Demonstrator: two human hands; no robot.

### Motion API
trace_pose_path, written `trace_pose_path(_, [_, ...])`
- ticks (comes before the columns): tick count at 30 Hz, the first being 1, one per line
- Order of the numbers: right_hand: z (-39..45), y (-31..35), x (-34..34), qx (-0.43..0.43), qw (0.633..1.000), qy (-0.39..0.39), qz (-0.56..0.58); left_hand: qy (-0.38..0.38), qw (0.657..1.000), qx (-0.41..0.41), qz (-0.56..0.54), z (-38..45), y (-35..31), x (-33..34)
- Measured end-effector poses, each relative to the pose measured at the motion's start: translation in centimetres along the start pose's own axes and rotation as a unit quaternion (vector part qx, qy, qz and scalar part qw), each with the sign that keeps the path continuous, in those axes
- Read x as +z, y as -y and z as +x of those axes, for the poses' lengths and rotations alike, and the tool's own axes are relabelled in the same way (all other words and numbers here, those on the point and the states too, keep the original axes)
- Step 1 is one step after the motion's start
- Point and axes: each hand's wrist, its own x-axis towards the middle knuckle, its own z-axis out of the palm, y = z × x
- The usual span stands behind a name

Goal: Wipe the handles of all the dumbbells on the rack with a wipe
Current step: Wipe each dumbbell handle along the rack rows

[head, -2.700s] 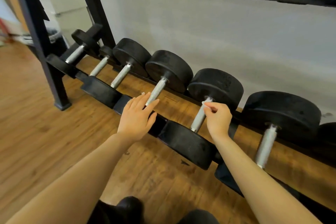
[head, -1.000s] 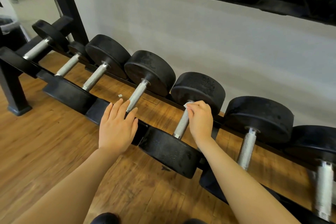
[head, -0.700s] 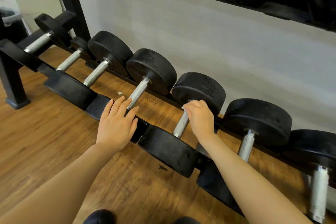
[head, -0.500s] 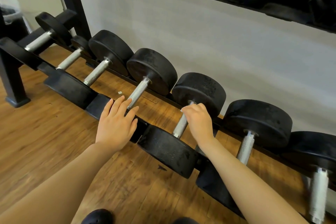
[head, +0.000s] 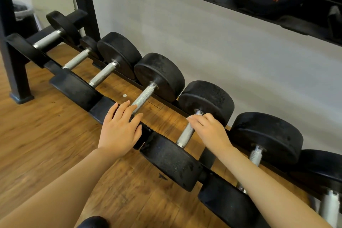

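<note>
Right hand [head: 209, 131] is up at the far end of the fifth dumbbell's handle [head: 187, 133], fingers curled over the knurled steel just below the rear weight head [head: 207, 98], with a sliver of white wipe [head: 190, 117] peeking out under the fingertips. Left hand [head: 120, 131] lies flat, fingers straight and spread, resting on the near head of the neighbouring dumbbell, holding nothing, its fingertips beside that handle [head: 143, 98]. The dumbbells sit in a row on the low black rack [head: 16, 72] over a wooden floor [head: 37, 144]. A tiny white scrap [head: 124, 95] lies on the floor between the handles.
</note>
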Motion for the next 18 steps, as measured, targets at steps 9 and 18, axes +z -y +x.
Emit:
trace_pose_path(9, [0.3, 0.5, 0.7, 0.060, 0.995, -0.042, 0.074, 0.007, 1.000, -0.005, -0.003, 0.1, -0.1, 0.0])
trace_pose_path(18, [0.6, 0.7, 0.7, 0.031, 0.989, -0.045, 0.137, -0.001, 1.000, -0.002, 0.000, 0.1, 0.1, 0.5])
